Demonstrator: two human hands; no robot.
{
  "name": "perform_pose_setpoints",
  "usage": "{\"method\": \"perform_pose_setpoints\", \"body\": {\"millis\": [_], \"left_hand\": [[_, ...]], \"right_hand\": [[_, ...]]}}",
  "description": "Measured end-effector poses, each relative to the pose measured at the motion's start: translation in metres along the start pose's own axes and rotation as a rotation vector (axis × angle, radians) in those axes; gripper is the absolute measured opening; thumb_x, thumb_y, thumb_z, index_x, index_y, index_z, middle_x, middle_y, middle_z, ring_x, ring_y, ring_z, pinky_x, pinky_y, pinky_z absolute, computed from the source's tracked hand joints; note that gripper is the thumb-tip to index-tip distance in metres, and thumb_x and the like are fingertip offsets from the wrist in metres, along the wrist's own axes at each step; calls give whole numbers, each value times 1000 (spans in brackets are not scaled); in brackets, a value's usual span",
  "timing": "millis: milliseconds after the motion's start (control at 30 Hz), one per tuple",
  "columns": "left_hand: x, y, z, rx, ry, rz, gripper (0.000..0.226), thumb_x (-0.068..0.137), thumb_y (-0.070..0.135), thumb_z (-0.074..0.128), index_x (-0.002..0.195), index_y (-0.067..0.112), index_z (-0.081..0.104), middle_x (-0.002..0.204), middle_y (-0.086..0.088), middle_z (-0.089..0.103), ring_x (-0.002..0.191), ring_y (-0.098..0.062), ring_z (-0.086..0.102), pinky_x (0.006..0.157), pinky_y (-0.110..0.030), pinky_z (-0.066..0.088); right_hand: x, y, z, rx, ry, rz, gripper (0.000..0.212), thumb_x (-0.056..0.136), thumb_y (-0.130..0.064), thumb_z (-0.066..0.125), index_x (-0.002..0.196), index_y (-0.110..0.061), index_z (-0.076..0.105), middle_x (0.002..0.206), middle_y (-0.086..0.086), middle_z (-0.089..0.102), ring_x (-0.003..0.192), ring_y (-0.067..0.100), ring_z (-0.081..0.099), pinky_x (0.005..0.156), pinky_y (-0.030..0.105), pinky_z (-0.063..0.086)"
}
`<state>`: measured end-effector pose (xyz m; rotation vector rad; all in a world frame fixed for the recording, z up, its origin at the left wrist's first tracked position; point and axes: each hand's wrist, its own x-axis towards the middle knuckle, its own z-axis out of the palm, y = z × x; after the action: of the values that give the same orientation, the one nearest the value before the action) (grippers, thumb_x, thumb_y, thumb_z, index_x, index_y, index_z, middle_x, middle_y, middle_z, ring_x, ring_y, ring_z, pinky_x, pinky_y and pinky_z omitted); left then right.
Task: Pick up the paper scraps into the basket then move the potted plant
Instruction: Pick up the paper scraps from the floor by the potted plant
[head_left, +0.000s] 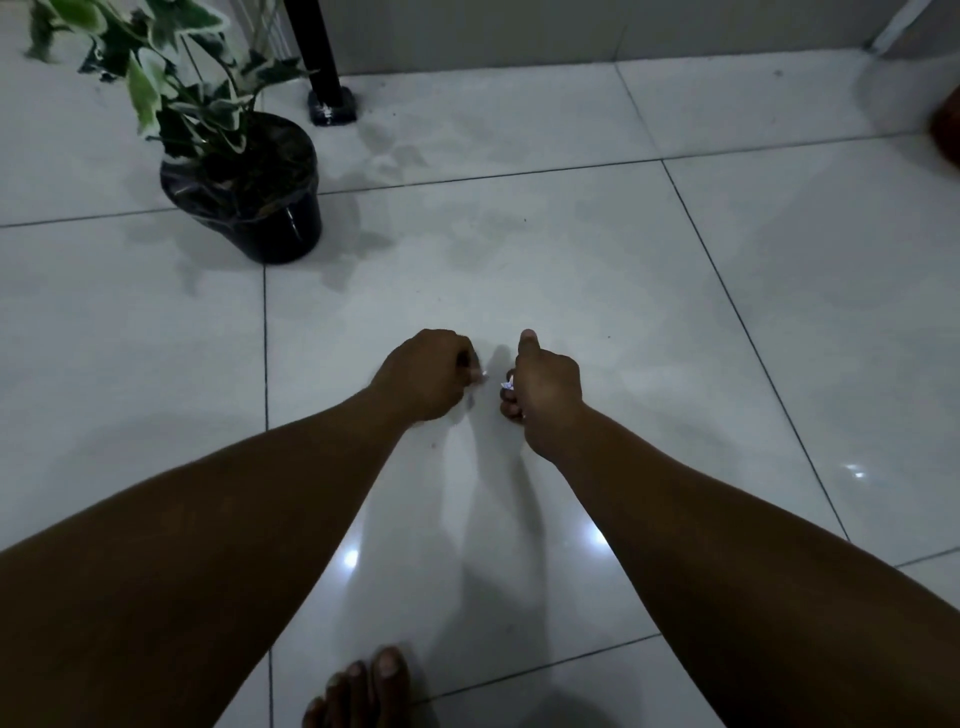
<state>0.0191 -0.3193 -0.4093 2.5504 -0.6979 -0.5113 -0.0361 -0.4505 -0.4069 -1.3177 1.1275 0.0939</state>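
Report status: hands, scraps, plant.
Left hand and right hand each curled on scraps. Plant untouched, far left. Basket not in view.

The potted plant (244, 192) stands on the floor (571, 249) in the upper left of the frame, with a furniture leg (322, 62) just behind it to the right, near the wall (571, 31) along the top edge. At the frame's centre the left hand (423, 376) and right hand (545, 387) sit side by side — close, not touching — each holding a paper scrap (506, 385) above the floor. Bare toes (363, 686) rest at the bottom edge, below the hands.
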Motion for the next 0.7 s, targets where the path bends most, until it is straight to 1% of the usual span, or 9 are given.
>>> {"method": "perform_pose_setpoints", "body": {"millis": [67, 133, 233, 300, 367, 500, 567, 633, 700], "left_hand": [[1, 5, -8, -271, -2, 26, 9, 90, 23, 69, 92, 15, 74, 92, 2, 72, 84, -19, 67, 77, -26, 52], [0, 13, -14, -364, -26, 92, 8, 90, 21, 69, 90, 15, 74, 89, 6, 72, 80, -17, 67, 70, -15, 48], [1, 22, -17, -390, -30, 150, 6, 91, 14, 68, 89, 14, 73, 87, 5, 70, 78, -17, 67, 69, -11, 47], [1, 24, -19, -383, -26, 161, 5, 89, 12, 69, 90, 15, 73, 88, 4, 69, 79, -17, 67, 72, -14, 48], [2, 22, -23, -356, -24, 164, 4, 85, 15, 74, 87, 19, 74, 90, 4, 71, 77, -17, 67, 73, -21, 50], [7, 16, -33, -348, 49, 109, 19, 68, 24, 86, 70, 29, 69, 76, 9, 72, 56, 1, 59, 64, -23, 49], [7, 8, -35, -334, 94, 55, 27, 61, 31, 89, 66, 26, 63, 70, 10, 69, 55, 4, 57, 63, -23, 48], [5, 1, -34, -367, 38, 50, 26, 64, 29, 89, 67, 23, 65, 68, 11, 70, 59, 6, 61, 62, -17, 49], [1, -5, -30, -448, -89, 59, 17, 70, 20, 87, 76, 21, 71, 72, 13, 74, 67, 2, 69, 65, -11, 52]], "right_hand": [[-2, -2, 0, 15, -21, 12, 49, 99, -44, 45, 67, -8, 55, 54, 7, 54, 30, 17, 42, 34, 16, 33], [-5, -3, 1, 44, -46, 15, 46, 100, -42, 45, 70, -9, 56, 54, 7, 54, 32, 17, 42, 34, 17, 33], [-8, -4, 3, 68, -92, 21, 44, 102, -39, 43, 77, -9, 62, 58, 8, 53, 36, 17, 41, 36, 19, 33], [-9, -5, 3, 82, -115, 34, 42, 103, -39, 42, 84, -10, 65, 61, 8, 54, 38, 16, 40, 37, 19, 32], [-11, -6, 3, 90, -135, 47, 40, 103, -39, 43, 83, -11, 65, 60, 7, 53, 39, 15, 39, 36, 18, 31], [-14, -7, 6, 79, -159, 43, 43, 102, -39, 46, 76, -9, 59, 57, 7, 51, 37, 14, 40, 36, 17, 30], [-13, -7, 10, 25, -168, 17, 45, 102, -41, 46, 75, -7, 58, 56, 8, 51, 37, 15, 41, 37, 18, 30], [-11, -5, 13, -36, -170, -4, 45, 101, -42, 47, 76, -6, 59, 57, 8, 51, 37, 16, 41, 37, 18, 31], [-7, -2, 14, -71, -126, -2, 45, 101, -42, 47, 76, -6, 58, 59, 9, 53, 34, 15, 41, 36, 18, 31]]}}
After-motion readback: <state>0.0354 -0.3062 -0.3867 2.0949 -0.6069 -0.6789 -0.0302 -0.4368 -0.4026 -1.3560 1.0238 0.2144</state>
